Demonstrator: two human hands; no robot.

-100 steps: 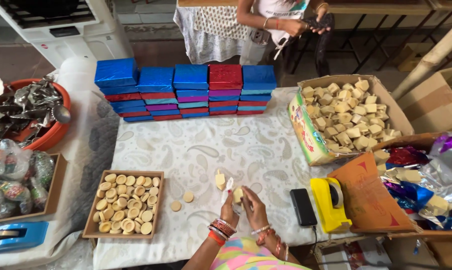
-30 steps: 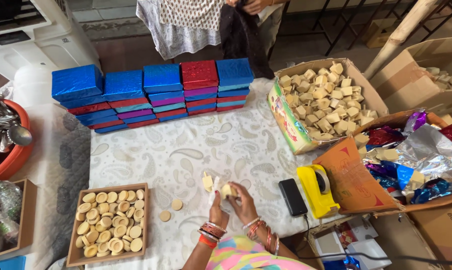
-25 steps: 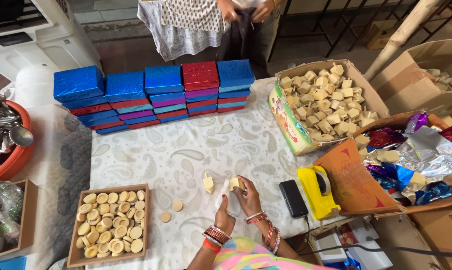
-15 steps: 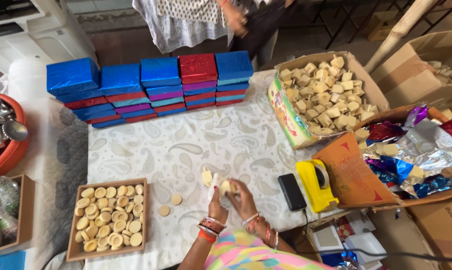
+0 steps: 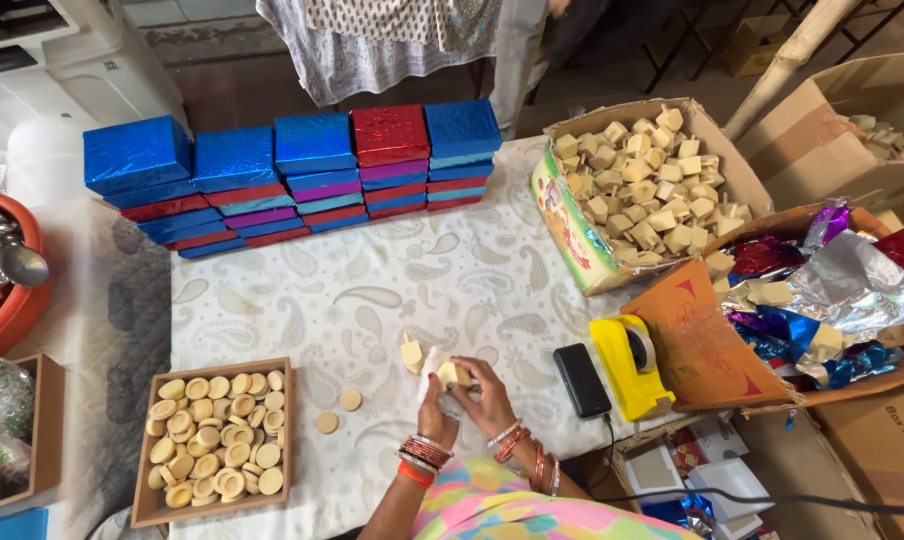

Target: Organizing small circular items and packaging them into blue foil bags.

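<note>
My left hand (image 5: 435,409) and my right hand (image 5: 485,393) meet at the near edge of the table, both closed around one small tan block (image 5: 454,374). A strip of thin clear wrap (image 5: 431,362) pokes up between the hands. Another tan block (image 5: 410,352) stands on the patterned white cloth (image 5: 372,290) just left of my hands. Two loose tan discs (image 5: 338,411) lie on the cloth further left, beside a wooden tray (image 5: 139,470) filled with several such discs.
Stacked foil-wrapped boxes (image 5: 302,170), blue, red and purple, line the far edge. A carton of tan blocks (image 5: 637,190) stands at right, with a yellow tape dispenser (image 5: 627,365), a black phone (image 5: 581,380) and a box of foil sheets (image 5: 832,300). An orange tub (image 5: 2,300) sits left.
My hands parted for a moment, the right one lifting the block away, then closed together on it again. A person standing beyond the table has moved mostly out of view.
</note>
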